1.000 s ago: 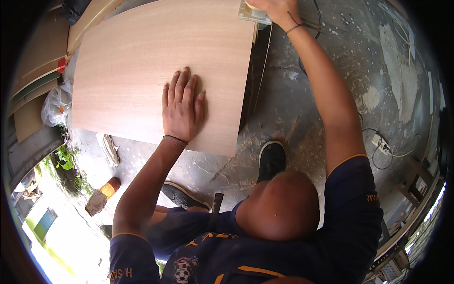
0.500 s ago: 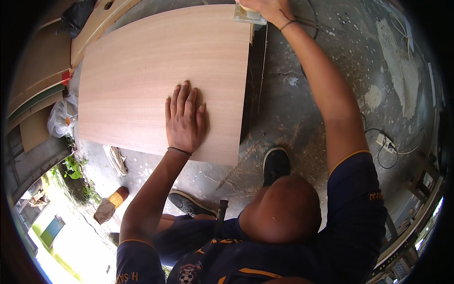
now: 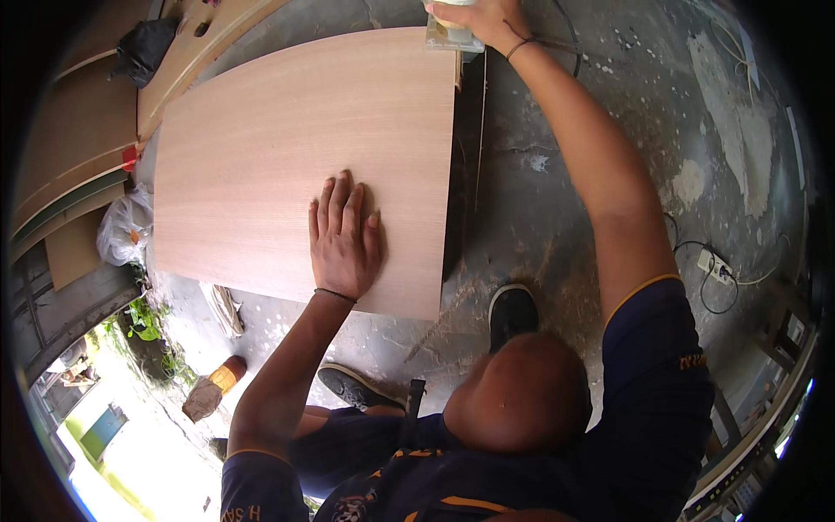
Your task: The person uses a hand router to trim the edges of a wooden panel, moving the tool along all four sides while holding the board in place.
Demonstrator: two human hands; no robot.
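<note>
A large flat wood panel (image 3: 261, 174) with pale, fine grain lies in front of me, raised above the floor. My left hand (image 3: 342, 252) rests flat on it near the right part of the front side, fingers stretched out and holding nothing. At the panel's far right corner, my right hand (image 3: 489, 19) is closed around a trim router (image 3: 445, 36) with a clear square base. That base overlaps the panel's right edge. The top of the tool and some of my fingers are cut off by the picture's upper rim.
Sawdust lies on the concrete floor (image 3: 557, 235) near my shoes (image 3: 513, 315). A power strip (image 3: 715, 265) with cords sits at right. Boards (image 3: 91, 109), a black bag (image 3: 143, 50) and a clear plastic bag (image 3: 124, 228) stand at left. A brush-like object (image 3: 215, 387) lies lower left.
The panel and floor appear slightly lower in the picture. My left hand keeps its place on the panel, and my right hand still holds the trim router at the far right corner.
</note>
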